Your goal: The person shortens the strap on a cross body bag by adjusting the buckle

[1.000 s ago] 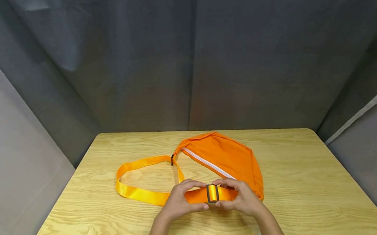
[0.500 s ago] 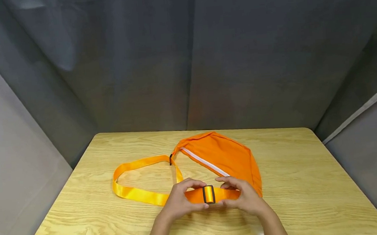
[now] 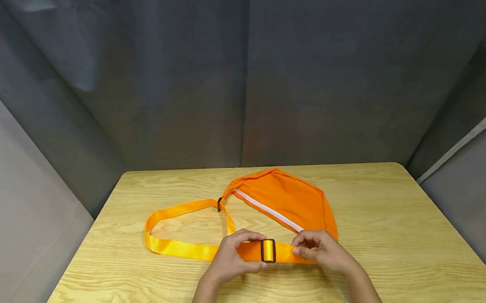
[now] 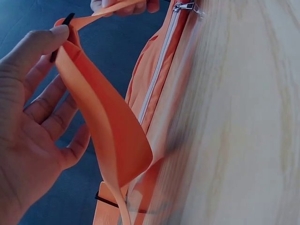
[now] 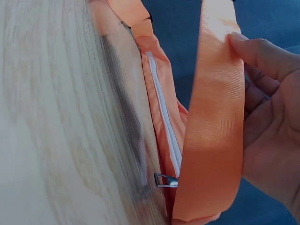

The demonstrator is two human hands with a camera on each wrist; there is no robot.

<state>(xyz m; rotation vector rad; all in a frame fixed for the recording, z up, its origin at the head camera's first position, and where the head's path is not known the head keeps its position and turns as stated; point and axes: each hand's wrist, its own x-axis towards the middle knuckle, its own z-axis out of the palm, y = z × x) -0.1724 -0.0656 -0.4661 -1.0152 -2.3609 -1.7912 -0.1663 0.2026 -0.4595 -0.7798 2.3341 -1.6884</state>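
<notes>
An orange bag (image 3: 289,198) with a white zipper (image 3: 269,209) lies on the table, its yellow-orange strap (image 3: 178,248) looped out to the left. My left hand (image 3: 230,259) pinches the black slide buckle (image 3: 268,251) on the strap between thumb and fingers. In the left wrist view the thumb (image 4: 58,32) presses the buckle's edge, and a fold of strap (image 4: 101,117) hangs below. Just right of the buckle, my right hand (image 3: 325,252) pinches the strap. The right wrist view shows its thumb on the face of the broad strap (image 5: 215,108).
The wooden table (image 3: 404,234) extends on both sides of the bag. Dark grey curtains (image 3: 169,81) stand behind it, with lighter panels at the left and right. A small black ring (image 3: 219,204) joins the strap to the bag's far-left corner.
My right hand has moved from beside the buckle a little to the right along the strap and pinches it there. The buckle shifted slightly left, staying in my left hand.
</notes>
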